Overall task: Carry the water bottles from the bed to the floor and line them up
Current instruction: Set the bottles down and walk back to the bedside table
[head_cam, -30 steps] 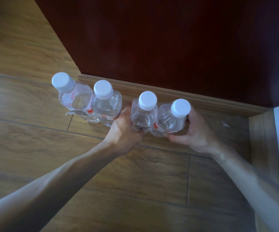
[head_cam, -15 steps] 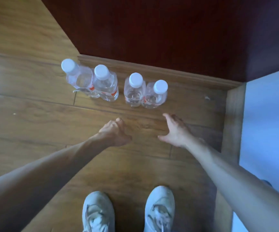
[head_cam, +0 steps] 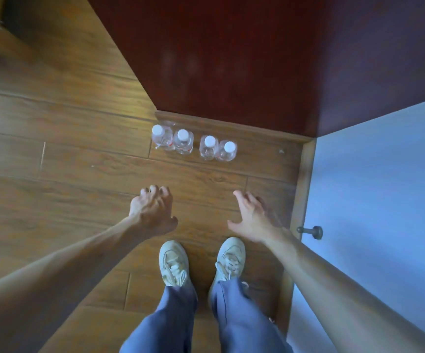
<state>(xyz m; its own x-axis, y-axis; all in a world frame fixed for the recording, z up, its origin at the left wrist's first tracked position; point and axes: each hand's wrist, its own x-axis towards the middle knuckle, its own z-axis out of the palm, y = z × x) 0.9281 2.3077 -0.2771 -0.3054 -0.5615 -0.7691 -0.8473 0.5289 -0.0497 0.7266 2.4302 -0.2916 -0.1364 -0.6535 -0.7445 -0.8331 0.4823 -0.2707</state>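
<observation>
- your left hand (head_cam: 152, 212) hangs above the floor (head_cam: 66, 194) with its fingers loosely curled, gripping nothing.
- your right hand (head_cam: 250, 217) is level with it and well apart from it, fingers fairly straight and spread, thumb out, also holding nothing.
- neither hand touches a bottle.
- nearer to you, your left shoe (head_cam: 174, 263) and right shoe (head_cam: 230, 258) stand side by side on the wooden boards, with blue trouser legs (head_cam: 165, 322) over them.
- ahead of the hands, four water bottles stand upright on the floor in a row (white caps up): the first bottle (head_cam: 162, 138) sits close against the second bottle (head_cam: 183, 142), then comes a small gap, then the third bottle (head_cam: 208, 149) close against the fourth bottle (head_cam: 228, 151).
- the row sits just in front of the baseboard (head_cam: 257, 131) at the foot of a dark red panel (head_cam: 231, 59).
- to your right is a pale blue wall (head_cam: 384, 200) with a dark door stop (head_cam: 310, 232) low on it.
</observation>
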